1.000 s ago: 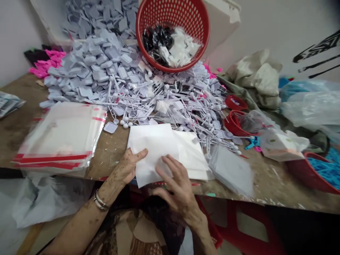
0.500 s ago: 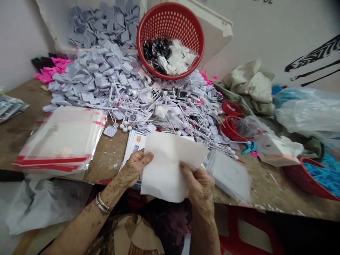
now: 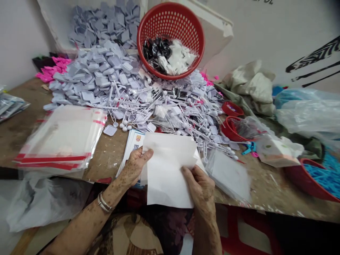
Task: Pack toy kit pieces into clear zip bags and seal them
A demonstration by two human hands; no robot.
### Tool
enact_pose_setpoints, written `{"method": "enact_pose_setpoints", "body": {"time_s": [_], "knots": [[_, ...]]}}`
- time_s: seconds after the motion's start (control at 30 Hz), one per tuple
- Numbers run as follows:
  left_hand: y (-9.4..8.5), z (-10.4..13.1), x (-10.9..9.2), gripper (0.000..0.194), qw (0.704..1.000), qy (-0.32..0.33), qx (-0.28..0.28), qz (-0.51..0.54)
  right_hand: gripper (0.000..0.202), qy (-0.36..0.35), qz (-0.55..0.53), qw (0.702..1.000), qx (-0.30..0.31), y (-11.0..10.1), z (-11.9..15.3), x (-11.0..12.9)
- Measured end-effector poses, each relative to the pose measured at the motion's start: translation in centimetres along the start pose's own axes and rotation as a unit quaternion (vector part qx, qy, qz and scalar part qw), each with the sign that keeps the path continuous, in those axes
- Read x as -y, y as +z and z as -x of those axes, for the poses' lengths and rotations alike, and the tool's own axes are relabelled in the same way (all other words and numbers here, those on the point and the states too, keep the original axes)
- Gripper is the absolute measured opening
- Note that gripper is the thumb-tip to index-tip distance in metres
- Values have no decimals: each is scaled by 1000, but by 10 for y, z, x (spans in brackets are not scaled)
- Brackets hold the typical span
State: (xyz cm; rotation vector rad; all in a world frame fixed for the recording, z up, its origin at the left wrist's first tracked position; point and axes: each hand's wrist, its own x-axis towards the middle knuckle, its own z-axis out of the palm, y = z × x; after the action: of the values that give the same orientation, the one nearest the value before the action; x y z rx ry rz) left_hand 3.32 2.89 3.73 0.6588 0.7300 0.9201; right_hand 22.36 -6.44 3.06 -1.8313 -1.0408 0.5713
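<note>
Plain white and blank on top, the sheets (image 3: 170, 180) are overlapping slightly askew, their faces showing soft grey shading. They are hanging between the hands, over the table's (image 3: 265, 186) near edge: the left hand (image 3: 134, 165) is pinching their left side, the right hand (image 3: 201, 186) their right, both thumbs resting on top. Printed cards (image 3: 130, 146) are lying beside the left hand.

The person's left grip (image 3: 136, 165) and right grip (image 3: 200, 184) hold white sheets (image 3: 168, 184) near heaped pale plastic pieces (image 3: 102, 79)
</note>
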Motion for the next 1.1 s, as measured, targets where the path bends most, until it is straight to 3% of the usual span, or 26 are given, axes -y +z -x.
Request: {"method": "enact_pose_setpoints", "body": {"time_s": [0.13,0.3,0.5,0.63,0.73,0.8,0.93,1.1], "knots": [[-2,-3,3,56,1000,-11,10,22,34,9,12,999,38,-8,-2,-1],[-3,-8,4,55,998,-5,-21,53,36,2,64,998,-26,-15,-3,-7],[-6,-13,2,60,998,3,-37,54,36,40,29,995,-88,-33,-4,-17],[-9,-13,4,62,999,-9,-39,23,26,23,51,964,-262,-70,-45,-19],[-10,-12,1,62,999,-17,-36,2,19,-42,183,917,-352,-101,-93,-21],[-9,-11,-1,61,999,-20,-43,-10,17,-42,323,889,-321,-118,-122,-25],[-13,-11,-2,63,996,-31,-80,-33,14,-33,400,884,-239,-137,-154,-37],[-20,-15,7,55,993,-30,-98,-63,18,-35,421,891,-166,-120,-171,-60]]}}
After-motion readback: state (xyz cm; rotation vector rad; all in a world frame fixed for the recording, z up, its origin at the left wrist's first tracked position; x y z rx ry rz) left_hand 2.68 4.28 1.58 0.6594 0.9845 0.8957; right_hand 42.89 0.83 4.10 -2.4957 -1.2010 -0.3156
